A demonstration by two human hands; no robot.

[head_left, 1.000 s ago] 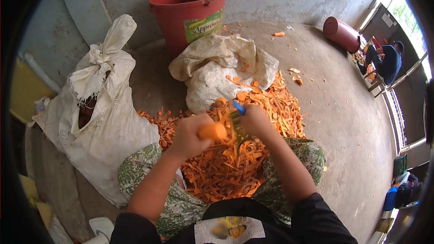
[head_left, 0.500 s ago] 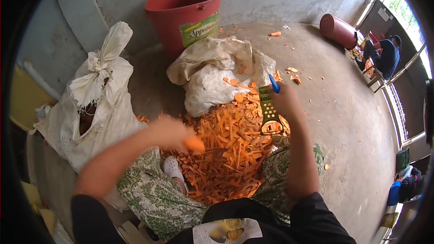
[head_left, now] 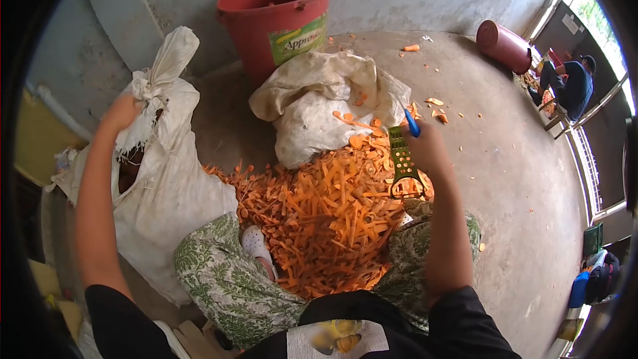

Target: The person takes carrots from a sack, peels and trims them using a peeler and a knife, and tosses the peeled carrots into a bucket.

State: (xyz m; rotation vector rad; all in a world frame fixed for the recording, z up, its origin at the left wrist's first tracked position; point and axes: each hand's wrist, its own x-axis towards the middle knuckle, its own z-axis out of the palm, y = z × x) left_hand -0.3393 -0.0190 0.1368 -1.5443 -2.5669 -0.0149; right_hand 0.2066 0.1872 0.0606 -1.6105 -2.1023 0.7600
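My left hand (head_left: 121, 112) is at the upper left side of a tied white woven sack (head_left: 171, 193), beside its knot. The fingers are partly hidden by the cloth, and I cannot make out anything in them. Below the knot, a torn opening shows dark reddish contents. My right hand (head_left: 425, 146) is closed around a green peeler (head_left: 401, 159) with round holes and a wide blade end, held over the right edge of a heap of orange carrot peelings (head_left: 325, 216). A blue handle-like piece (head_left: 412, 123) sticks out at the top of that hand.
Behind the heap lies a crumpled white sack (head_left: 312, 106), with a red tub (head_left: 249, 40) against the wall. Carrot scraps (head_left: 411, 48) dot the concrete floor. A dark red barrel (head_left: 503, 46) lies on its side near a seated person (head_left: 575, 90) at far right.
My left hand has moved left and up from above the heap to the tied sack. The orange carrot it held is no longer visible in it. The right hand stays nearly in place with the peeler.
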